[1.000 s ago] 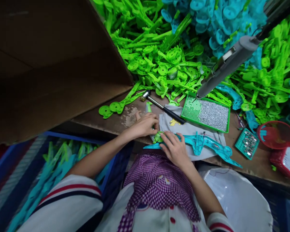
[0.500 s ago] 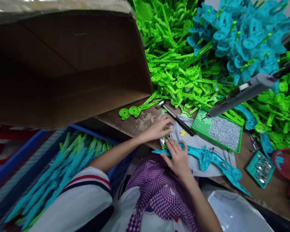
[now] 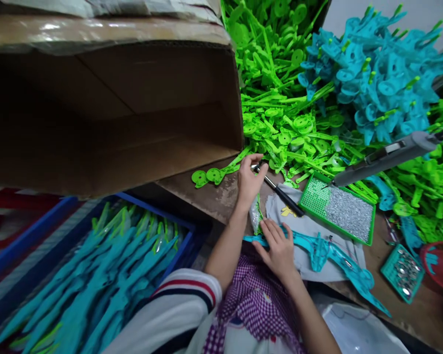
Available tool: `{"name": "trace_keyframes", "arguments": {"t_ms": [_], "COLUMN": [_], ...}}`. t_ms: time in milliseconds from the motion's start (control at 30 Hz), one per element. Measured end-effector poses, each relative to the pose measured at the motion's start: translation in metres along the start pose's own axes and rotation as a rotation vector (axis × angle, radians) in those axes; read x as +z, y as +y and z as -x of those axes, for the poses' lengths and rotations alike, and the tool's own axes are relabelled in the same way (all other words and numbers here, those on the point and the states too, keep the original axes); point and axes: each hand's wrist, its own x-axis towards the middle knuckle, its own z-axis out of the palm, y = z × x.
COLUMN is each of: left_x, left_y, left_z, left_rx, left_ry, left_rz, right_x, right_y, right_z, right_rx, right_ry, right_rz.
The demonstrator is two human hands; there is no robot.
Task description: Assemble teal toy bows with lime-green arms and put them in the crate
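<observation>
My left hand [image 3: 251,179] is over the head of a hammer [image 3: 286,199] lying on the table; its fingers are curved, with thumb and forefinger apart. I cannot make out a grip on the hammer. My right hand [image 3: 278,246] lies across the left end of a long blue plastic piece [image 3: 319,250], fingers on the far side and thumb on the near side, holding it down. Just beyond those fingertips is a narrow green piece with a clear, shiny part [image 3: 256,216]. A grey cloth [image 3: 276,209] lies under part of the blue piece.
A large cardboard box [image 3: 192,123] stands at left, above a blue crate [image 3: 188,241] of blue and green pieces. Green parts [image 3: 280,123] and blue parts [image 3: 376,78] are heaped behind. A grey screwdriver [image 3: 387,157] hangs over a green tray [image 3: 306,196] of small metal pieces.
My left hand has moved away from beside the right hand, up to the hammer's head. The right hand stays on the blue piece. The whole view has shifted slightly.
</observation>
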Motion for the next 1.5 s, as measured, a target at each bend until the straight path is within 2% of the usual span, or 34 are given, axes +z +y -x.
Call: {"name": "trace_keyframes", "arguments": {"t_ms": [100,200,300,400,500,600,700,733,800,867,933,1033,1133,1200,1233,1300,1367,1433,1500], "left_x": [0.0,-0.032,-0.078,-0.11,-0.119,-0.124,-0.136,-0.14,-0.142,-0.132,-0.113,-0.083,-0.071,-0.072,-0.074,-0.078,-0.078,-0.074,-0.068], "left_y": [0.012,0.012,-0.009,-0.043,-0.068,-0.067,-0.048,-0.041,-0.026,-0.013,-0.003,0.008,0.012,0.008,0.005,-0.006,-0.02,-0.034,-0.045], "left_z": [-0.01,-0.016,-0.021,-0.027,-0.029,-0.022,-0.001,0.009,0.031,0.053,0.071,0.09,0.104,0.11,0.11,0.104,0.091,0.075,0.065], "left_rx": [-0.058,0.011,0.124,0.104,0.114,0.128,0.054,-0.013,-0.238,-0.505,-0.685,-0.767,-0.786,-0.746,-0.68,-0.435,-0.125,0.125,0.267], "left_ry": [0.035,0.021,-0.121,-0.27,-0.385,-0.307,-0.141,-0.094,-0.045,-0.073,-0.094,-0.06,-0.145,-0.263,-0.326,-0.411,-0.451,-0.481,-0.534], "left_rz": [0.069,-0.039,-0.442,-0.83,-0.949,-0.928,-0.777,-0.652,-0.25,0.197,0.468,0.639,0.673,0.584,0.494,0.255,0.006,-0.192,-0.339], "right_x": [-0.006,-0.011,-0.012,-0.015,-0.024,-0.038,-0.047,-0.049,-0.051,-0.054,-0.059,-0.065,-0.062,-0.056,-0.052,-0.048,-0.046,-0.047,-0.047], "right_y": [0.0,-0.001,-0.002,-0.004,-0.009,-0.017,-0.026,-0.029,-0.036,-0.043,-0.048,-0.051,-0.049,-0.043,-0.039,-0.029,-0.019,-0.011,-0.007], "right_z": [-0.002,-0.003,-0.004,-0.003,0.001,0.009,0.012,0.01,-0.004,-0.026,-0.052,-0.078,-0.073,-0.058,-0.05,-0.034,-0.022,-0.015,-0.012], "right_rx": [0.02,0.039,0.035,0.016,0.01,0.031,0.101,0.137,0.211,0.26,0.284,0.302,0.32,0.4,0.469,0.638,0.777,0.843,0.856], "right_ry": [-0.009,-0.036,-0.067,-0.06,-0.023,0.039,0.126,0.148,0.159,0.122,0.059,-0.026,-0.005,0.07,0.1,0.122,0.114,0.112,0.12], "right_rz": [0.002,-0.001,-0.008,-0.006,-0.01,-0.084,-0.199,-0.237,-0.302,-0.344,-0.37,-0.378,-0.48,-0.645,-0.738,-0.914,-1.05,-1.122,-1.132]}}
